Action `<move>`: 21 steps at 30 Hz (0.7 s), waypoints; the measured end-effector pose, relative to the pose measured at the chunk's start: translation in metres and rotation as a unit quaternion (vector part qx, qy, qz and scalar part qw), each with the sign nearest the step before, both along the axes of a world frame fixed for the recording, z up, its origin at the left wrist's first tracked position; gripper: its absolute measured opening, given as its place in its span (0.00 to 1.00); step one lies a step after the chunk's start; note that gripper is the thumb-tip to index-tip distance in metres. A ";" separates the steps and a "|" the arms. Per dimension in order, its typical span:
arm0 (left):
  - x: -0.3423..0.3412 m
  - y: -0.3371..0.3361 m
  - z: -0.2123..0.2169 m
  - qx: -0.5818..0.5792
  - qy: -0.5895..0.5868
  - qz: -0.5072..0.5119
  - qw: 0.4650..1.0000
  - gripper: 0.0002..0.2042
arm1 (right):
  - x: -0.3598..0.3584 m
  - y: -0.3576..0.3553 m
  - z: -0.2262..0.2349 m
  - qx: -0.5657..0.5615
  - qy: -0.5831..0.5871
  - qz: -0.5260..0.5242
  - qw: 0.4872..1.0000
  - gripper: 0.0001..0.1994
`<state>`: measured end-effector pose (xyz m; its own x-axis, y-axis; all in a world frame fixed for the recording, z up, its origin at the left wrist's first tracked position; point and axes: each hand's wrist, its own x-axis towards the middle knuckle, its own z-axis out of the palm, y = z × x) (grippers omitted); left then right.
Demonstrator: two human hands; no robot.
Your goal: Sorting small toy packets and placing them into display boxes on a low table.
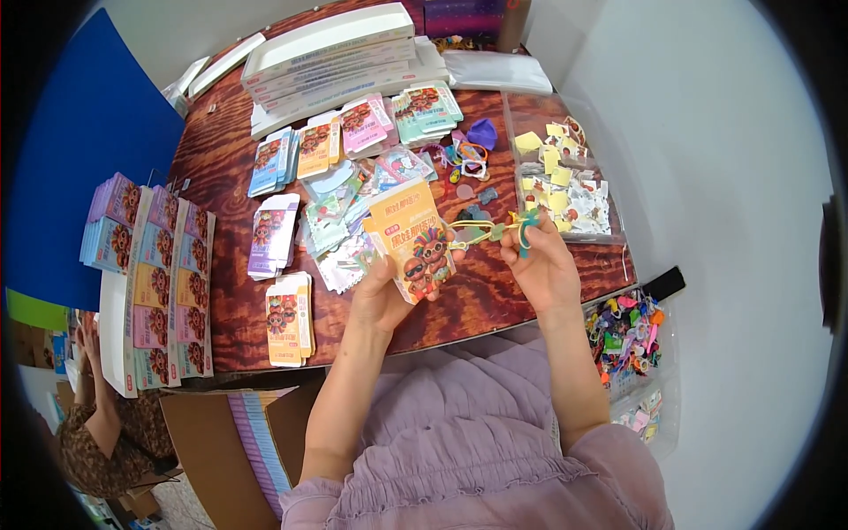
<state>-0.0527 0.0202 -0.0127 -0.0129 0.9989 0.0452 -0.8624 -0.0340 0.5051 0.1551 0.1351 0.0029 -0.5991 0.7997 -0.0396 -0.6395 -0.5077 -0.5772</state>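
My left hand (375, 296) grips a small flat orange-yellow box (412, 252) printed with cartoon figures, tilted above the table's front. A lighter flap shows at its top. To its right, my right hand (546, 265) pinches a teal charm with a yellow cord (527, 231); the cord reaches left toward the box. Behind the box lies a loose pile of clear packets (331, 221). Small bands and charms (468, 157) are scattered beyond my hands. Flat boxes stand in stacks: orange (290, 322), purple (270, 237), blue (270, 163), pink (364, 125) and green (426, 113).
White trays (331, 44) are piled at the back. A clear bin (609, 231) of yellow and white pieces sits right. Filled display boxes (159, 291) stand left, beside a blue panel (66, 159). An open carton (208, 450) is below. Another person's arm (102, 411) shows lower left.
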 end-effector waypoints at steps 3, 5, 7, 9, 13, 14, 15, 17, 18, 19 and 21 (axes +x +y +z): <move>0.003 -0.003 0.000 -0.012 0.005 0.008 1.000 0.47 | 0.000 -0.004 0.001 0.061 -0.063 -0.022 0.996 0.04; 0.000 -0.004 -0.005 -0.013 0.008 0.011 1.000 0.48 | -0.002 -0.009 0.001 0.089 -0.113 -0.038 0.989 0.04; -0.006 -0.005 -0.011 0.028 0.002 -0.033 0.999 0.48 | -0.004 -0.013 0.001 0.084 -0.126 -0.031 0.988 0.07; -0.005 -0.008 -0.014 0.025 -0.013 -0.031 0.999 0.47 | -0.008 -0.017 0.001 0.074 -0.117 -0.031 0.990 0.07; -0.008 -0.011 -0.020 0.035 -0.050 -0.037 0.997 0.47 | -0.010 -0.019 0.001 0.038 -0.079 -0.008 0.996 0.07; -0.008 -0.013 -0.023 0.035 -0.051 -0.037 0.997 0.47 | -0.009 -0.017 -0.002 0.038 -0.080 -0.008 0.996 0.07; -0.009 -0.015 -0.026 0.023 -0.060 -0.020 0.998 0.47 | -0.007 -0.015 -0.006 0.009 -0.031 0.020 0.999 0.07; -0.010 -0.019 -0.029 0.009 -0.071 -0.002 0.997 0.47 | -0.006 -0.013 -0.013 -0.020 0.016 0.049 0.998 0.07; -0.011 -0.020 -0.030 0.003 -0.061 0.000 0.998 0.47 | -0.006 -0.012 -0.015 -0.028 0.016 0.042 0.999 0.07; -0.012 -0.022 -0.030 -0.004 -0.050 0.003 0.999 0.47 | -0.008 -0.013 -0.014 -0.036 0.016 0.035 0.999 0.08; -0.011 -0.023 -0.029 -0.004 -0.047 0.009 0.999 0.47 | -0.012 -0.016 -0.010 -0.036 -0.011 0.028 0.999 0.08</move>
<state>-0.0641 -0.0026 -0.0417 -0.0347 0.9988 0.0341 -0.9052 -0.0459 0.4225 0.1435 0.1187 -0.0069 -0.6418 0.7590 -0.1094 -0.5961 -0.5835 -0.5515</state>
